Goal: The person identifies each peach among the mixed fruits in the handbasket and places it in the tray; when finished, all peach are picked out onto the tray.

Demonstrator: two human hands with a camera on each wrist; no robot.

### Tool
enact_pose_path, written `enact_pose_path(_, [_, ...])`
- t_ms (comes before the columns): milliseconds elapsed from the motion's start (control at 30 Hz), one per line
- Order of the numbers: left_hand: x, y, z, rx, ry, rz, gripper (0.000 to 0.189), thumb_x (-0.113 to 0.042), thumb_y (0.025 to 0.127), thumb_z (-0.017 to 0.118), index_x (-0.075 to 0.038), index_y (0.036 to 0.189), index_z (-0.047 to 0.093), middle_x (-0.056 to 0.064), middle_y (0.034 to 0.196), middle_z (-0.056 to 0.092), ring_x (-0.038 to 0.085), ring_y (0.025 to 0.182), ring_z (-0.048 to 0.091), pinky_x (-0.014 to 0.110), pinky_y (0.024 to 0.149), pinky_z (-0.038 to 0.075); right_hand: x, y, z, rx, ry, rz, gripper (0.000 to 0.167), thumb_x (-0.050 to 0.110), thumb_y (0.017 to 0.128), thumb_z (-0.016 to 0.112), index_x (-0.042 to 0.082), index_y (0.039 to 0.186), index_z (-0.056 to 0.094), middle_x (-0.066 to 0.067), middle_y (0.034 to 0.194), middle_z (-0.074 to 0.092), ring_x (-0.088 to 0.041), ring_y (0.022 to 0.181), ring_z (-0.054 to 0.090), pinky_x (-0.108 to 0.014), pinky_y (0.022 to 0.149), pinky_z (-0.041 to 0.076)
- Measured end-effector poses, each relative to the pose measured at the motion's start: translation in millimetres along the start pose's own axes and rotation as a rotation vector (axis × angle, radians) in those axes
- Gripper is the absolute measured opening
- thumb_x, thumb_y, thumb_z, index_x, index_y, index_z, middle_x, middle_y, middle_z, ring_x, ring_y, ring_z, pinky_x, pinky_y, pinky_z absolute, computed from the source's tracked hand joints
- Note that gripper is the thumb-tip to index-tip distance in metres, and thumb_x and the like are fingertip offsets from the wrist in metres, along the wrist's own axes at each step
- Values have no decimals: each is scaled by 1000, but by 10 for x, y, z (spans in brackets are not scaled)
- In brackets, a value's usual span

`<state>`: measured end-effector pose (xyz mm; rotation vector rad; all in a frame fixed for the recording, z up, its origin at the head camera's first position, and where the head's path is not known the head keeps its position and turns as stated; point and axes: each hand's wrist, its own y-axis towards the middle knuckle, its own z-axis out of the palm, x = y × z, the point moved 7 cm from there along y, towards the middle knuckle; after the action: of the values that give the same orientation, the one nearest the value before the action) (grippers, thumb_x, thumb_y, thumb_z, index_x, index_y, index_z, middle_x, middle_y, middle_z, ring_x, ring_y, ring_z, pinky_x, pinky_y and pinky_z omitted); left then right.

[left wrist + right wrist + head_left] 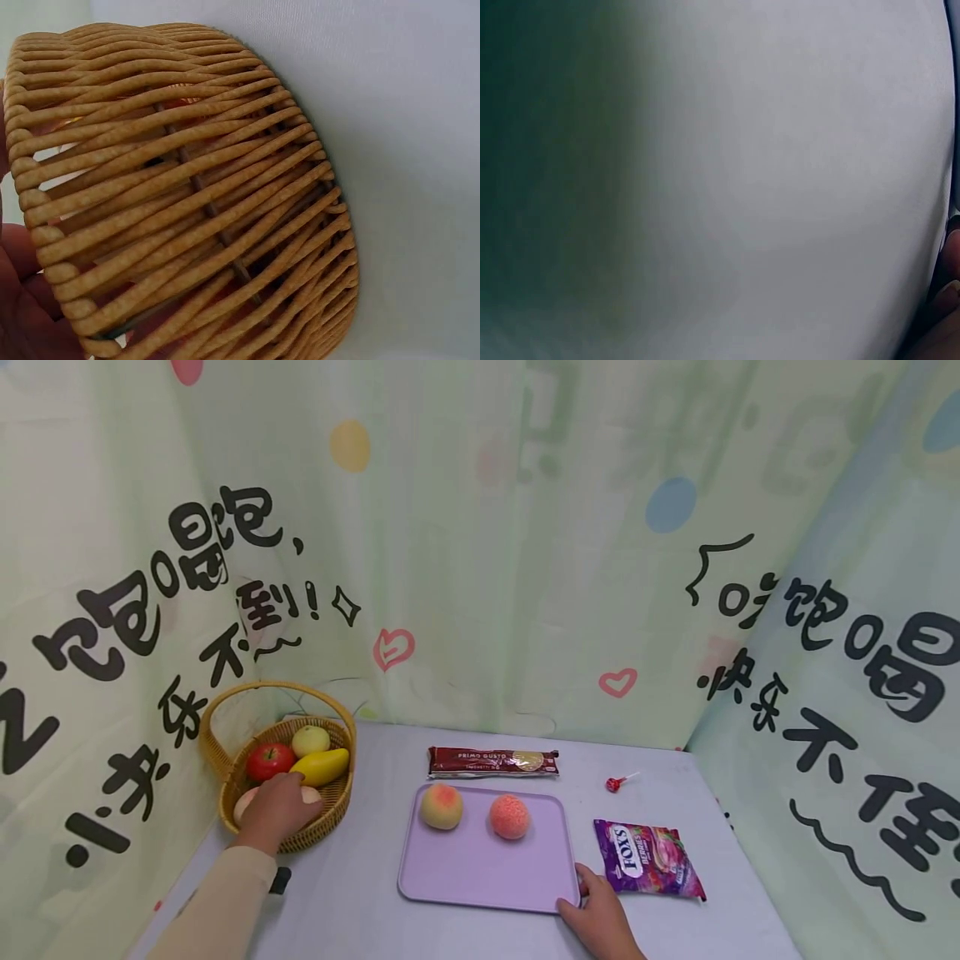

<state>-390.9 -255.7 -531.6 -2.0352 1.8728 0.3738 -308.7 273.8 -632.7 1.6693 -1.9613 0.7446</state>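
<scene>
My left hand point(279, 810) reaches over the near rim of a wicker basket point(341, 802) at the left. Its fingertips are hidden among the fruit, so whether they grip anything does not show. Pale pinkish fruit point(243, 803) peeks out beside the hand. Behind it lie a red tomato-like fruit point(270, 762), a yellow-green round fruit point(311, 741) and a yellow mango-like fruit point(321, 767). At the near right corner of a purple tray point(480, 881), my right hand point(598, 914) holds the edge. A peach point(442, 807) and a pink bumpy round fruit point(509, 817) rest on the tray.
Behind the tray lies a dark red biscuit packet point(492, 762). A red lollipop point(615, 784) and a purple FOX'S candy bag point(648, 858) lie to the right on the white table point(352, 910). Printed curtains point(480, 568) enclose the back and sides.
</scene>
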Motion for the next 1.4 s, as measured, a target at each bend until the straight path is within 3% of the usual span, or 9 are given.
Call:
enact_pose_path(100, [15, 38, 21, 6, 24, -14, 61, -32, 85, 70, 8, 129, 59, 29, 125, 61, 41, 108, 58, 62, 97, 50, 13, -8, -3, -4, -3, -11, 75, 22, 79, 83, -9, 140, 53, -5, 91, 56, -18, 82, 51, -33, 72, 46])
enact_pose_path(233, [42, 88, 60, 17, 32, -37, 36, -28, 80, 68, 0, 103, 65, 18, 100, 65, 32, 86, 57, 51, 77, 53, 26, -13, -3, -3, -6, -17, 75, 22, 79, 82, -10, 140, 52, -5, 91, 56, -18, 82, 51, -32, 71, 45])
enact_pose_path(367, [50, 111, 88, 19, 20, -33, 28, -24, 79, 68, -3, 97, 64, 13, 93, 63, 29, 81, 54, 48, 70, 52, 28, -9, 2, 4, -8, -10, 76, 23, 79, 82, -10, 141, 52, -6, 92, 55, -18, 82, 50, -32, 70, 44])
enact_pose_path(633, [43, 130, 119, 9, -17, 27, 26, -14, 82, 64, 1, 103, 62, 15, 95, 62, 30, 84, 53, 48, 81, 53, 20, -14, 6, 13, -3, -2, 76, 23, 79, 82, -9, 141, 52, -6, 92, 57, -19, 82, 51, -32, 71, 45])
enact_pose_path(933, [9, 148, 150, -21, -115, 104, 42, -14, 87, 69, 5, 123, 60, 23, 115, 64, 37, 99, 58, 60, 99, 50, 26, -22, -3, 9, -9, 0, 76, 22, 79, 82, -10, 141, 52, -6, 92, 56, -19, 82, 51, -32, 71, 45])
enact_pose_path(1133, [7, 138, 115, -88, -199, 147, 62, -22, 91, 72, 4, 142, 48, 29, 140, 50, 45, 126, 50, 64, 109, 43, 23, -6, 1, 19, -12, 7, 76, 23, 80, 82, -10, 141, 51, -7, 93, 56, -19, 82, 51, -32, 71, 46])
enact_pose_path(1400, [37, 151, 41, -142, -274, 154, 73, -24, 91, 74, 5, 148, 39, 29, 150, 40, 46, 136, 41, 65, 112, 40, 15, -2, -2, 18, -14, 6, 77, 23, 79, 82, -10, 141, 51, -7, 93, 57, -18, 82, 51, -32, 71, 46])
